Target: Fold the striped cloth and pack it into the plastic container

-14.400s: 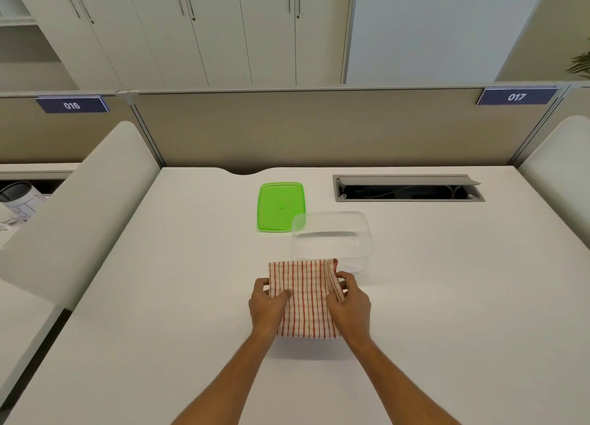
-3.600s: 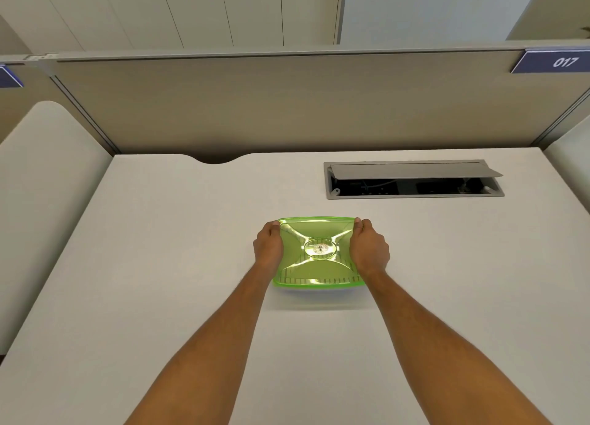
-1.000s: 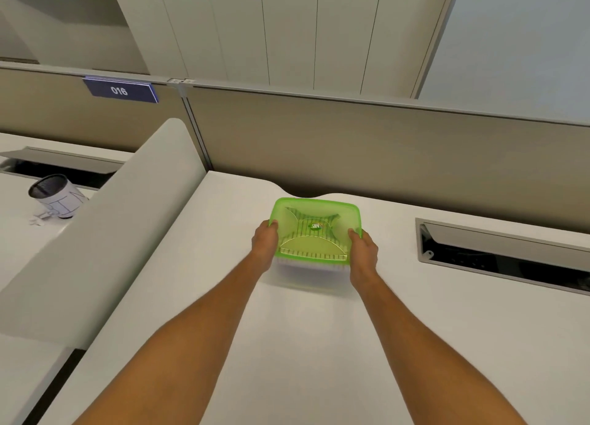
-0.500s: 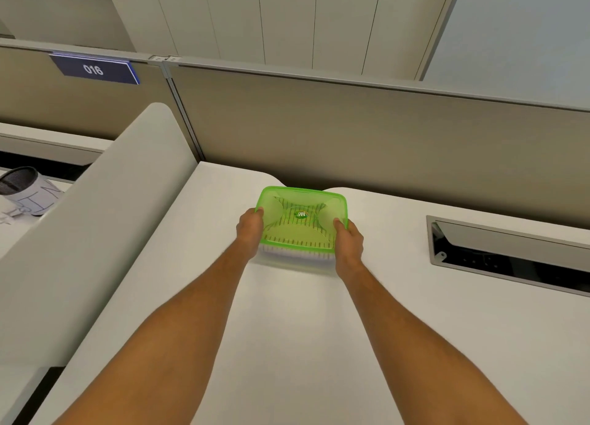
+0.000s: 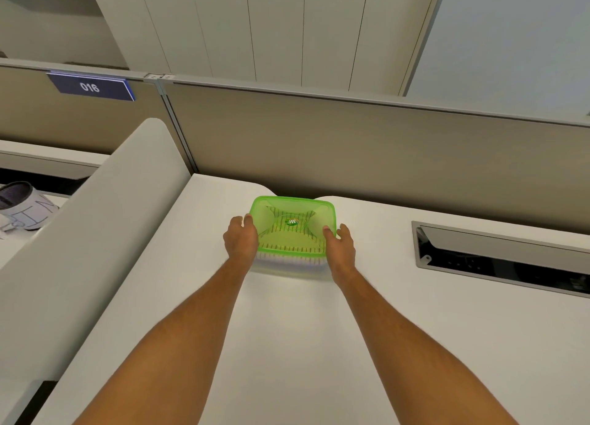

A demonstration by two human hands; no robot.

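Both hands, left (image 5: 241, 241) and right (image 5: 340, 247), grip the lidded container (image 5: 292, 230), now pushed nearer the partition (image 5: 351, 143); cloth (image 5: 287, 249) inside, packing looks finished.

Both forearms reach forward. The left hand (image 5: 240, 241) and right hand (image 5: 341, 245) sit apart, fingers loosely curled, thumbs pointing inward.
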